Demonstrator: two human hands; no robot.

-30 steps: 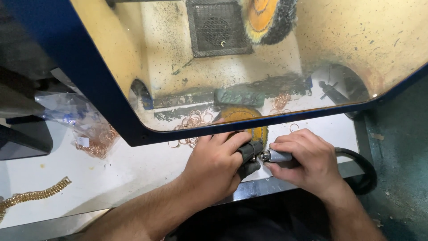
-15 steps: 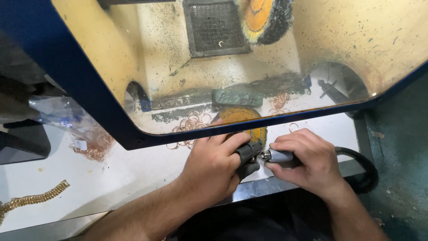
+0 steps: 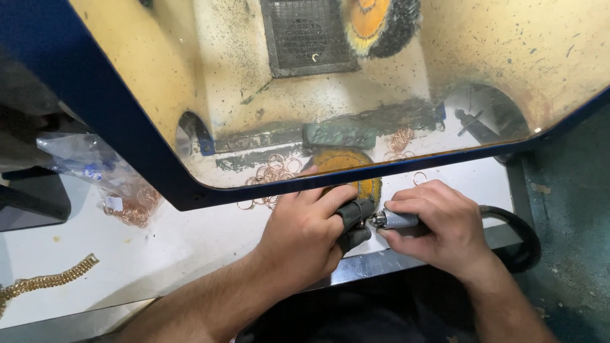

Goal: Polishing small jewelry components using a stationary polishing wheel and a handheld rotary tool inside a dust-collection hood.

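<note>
A small dark piece (image 3: 354,215) sits at the front edge of the white bench (image 3: 190,241), pinched tight in the curled fingers of the left hand (image 3: 305,235), and the metal tip of a silver hand tool (image 3: 394,220) touches it, with the right hand (image 3: 438,225) wrapped closed around that tool. Just behind the hands lie a round yellow buffing pad (image 3: 356,166) and loose copper rings (image 3: 270,173), and a blue-framed see-through shield (image 3: 127,146) hangs over them and covers part of the view. Far to the left are a clear bag of copper rings (image 3: 121,190) and a gold chain (image 3: 47,279), and a black hose (image 3: 521,238) curls away on the right.
</note>
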